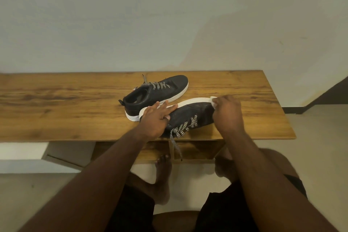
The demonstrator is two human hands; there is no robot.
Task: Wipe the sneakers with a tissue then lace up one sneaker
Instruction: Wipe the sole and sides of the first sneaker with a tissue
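White tissue (213, 102) sits pinched in the right hand (228, 114) grip at the toe of the near sneaker (190, 117), which lies tipped on its side at the surface (56, 103) edge. Left hand (153, 119), fingers flat, presses its heel. Second sneaker (156, 92) stands just behind. A hard wipe could push the shoe off the edge; its dangling lace (176, 143) might snag.

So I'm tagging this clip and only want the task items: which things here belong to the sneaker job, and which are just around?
Part of the job:
near sneaker, tipped on its side, steadied by the left hand
tissue, held at its toe by the right hand
far sneaker, upright
loose lace hanging over the edge

Just around:
wooden table
wall
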